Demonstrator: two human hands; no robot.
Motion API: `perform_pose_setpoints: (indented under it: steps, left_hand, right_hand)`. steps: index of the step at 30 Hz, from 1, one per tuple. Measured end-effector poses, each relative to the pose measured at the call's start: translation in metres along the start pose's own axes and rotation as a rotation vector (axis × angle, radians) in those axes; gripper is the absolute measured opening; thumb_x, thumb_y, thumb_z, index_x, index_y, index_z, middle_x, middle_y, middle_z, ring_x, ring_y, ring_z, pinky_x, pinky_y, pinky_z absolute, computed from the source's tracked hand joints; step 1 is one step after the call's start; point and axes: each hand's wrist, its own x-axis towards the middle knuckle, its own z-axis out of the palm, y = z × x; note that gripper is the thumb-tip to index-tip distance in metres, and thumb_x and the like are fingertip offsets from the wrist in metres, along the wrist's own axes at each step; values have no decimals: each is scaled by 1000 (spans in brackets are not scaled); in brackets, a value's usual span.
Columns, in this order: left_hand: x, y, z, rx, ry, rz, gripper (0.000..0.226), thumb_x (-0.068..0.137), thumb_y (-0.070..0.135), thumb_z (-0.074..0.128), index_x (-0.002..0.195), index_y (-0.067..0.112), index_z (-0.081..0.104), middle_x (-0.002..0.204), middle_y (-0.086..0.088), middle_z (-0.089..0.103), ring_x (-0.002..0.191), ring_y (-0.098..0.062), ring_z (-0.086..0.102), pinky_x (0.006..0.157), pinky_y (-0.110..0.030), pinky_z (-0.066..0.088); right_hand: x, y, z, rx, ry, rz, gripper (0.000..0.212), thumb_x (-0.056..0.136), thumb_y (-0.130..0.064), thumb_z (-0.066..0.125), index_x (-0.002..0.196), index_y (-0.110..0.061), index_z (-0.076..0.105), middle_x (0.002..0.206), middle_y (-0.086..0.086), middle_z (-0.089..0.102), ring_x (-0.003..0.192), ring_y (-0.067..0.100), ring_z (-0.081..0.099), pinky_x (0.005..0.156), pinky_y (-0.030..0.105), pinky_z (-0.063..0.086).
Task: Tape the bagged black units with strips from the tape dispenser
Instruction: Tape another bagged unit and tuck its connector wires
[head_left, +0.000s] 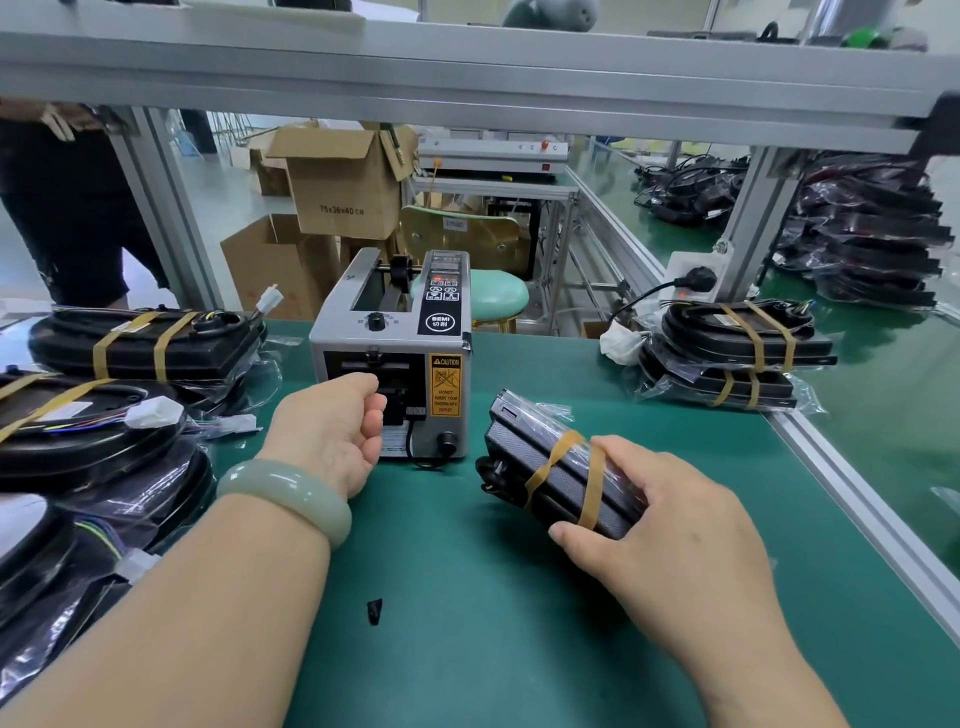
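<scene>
right hand grasps clear-bagged black rectangular unit, two tan tape bands round it, over green bench mat, right of grey box-shaped tape dispenser. left hand at dispenser outlet, fingers curled; whether pinching strip, cannot tell.

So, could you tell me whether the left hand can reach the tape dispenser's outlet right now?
Probably yes: the left hand is at the outlet of the tape dispenser with nothing between, and the right hand holds the bagged unit aside.
</scene>
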Motion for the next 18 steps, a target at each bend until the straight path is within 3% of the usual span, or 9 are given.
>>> perform_pose_setpoints:
  steps: [4, 11, 14, 18]
  left_hand:
    - [5, -2, 5, 5, 71, 19, 11, 87, 24, 63, 79, 20, 58, 71, 5, 61, 53, -6, 47, 52, -24, 38]
    - [15, -6, 9, 14, 67, 93, 16, 87, 20, 53, 77, 11, 45, 74, 2, 46, 52, -13, 40, 50, -23, 35]
    - [2, -4, 10, -88, 99, 39, 8, 89, 18, 55, 81, 19, 51, 70, 4, 52, 51, -10, 39, 60, -23, 42]
    - [-28, -4, -2, -36, -56, 41, 12, 89, 24, 58, 77, 22, 58, 56, 7, 59, 53, -7, 47, 58, -24, 40]
  right_hand:
    - [0, -1, 1, 5, -1, 2, 49, 58, -52, 75, 101, -41, 54, 77, -15, 53, 78, 10, 51, 63, 27, 42]
    - [0, -2, 2, -13, 7, -2, 51, 58, -53, 75, 102, -41, 52, 77, -16, 52, 78, 11, 51, 63, 27, 41]
    - [-1, -1, 1, 2, 5, 4, 51, 58, -52, 75, 102, -40, 52, 77, -16, 53, 78, 11, 51, 64, 28, 43]
    - [-1, -1, -1, 4, -1, 6, 50, 58, -52, 74, 102, -39, 53, 78, -15, 54, 78, 10, 51, 64, 28, 44]
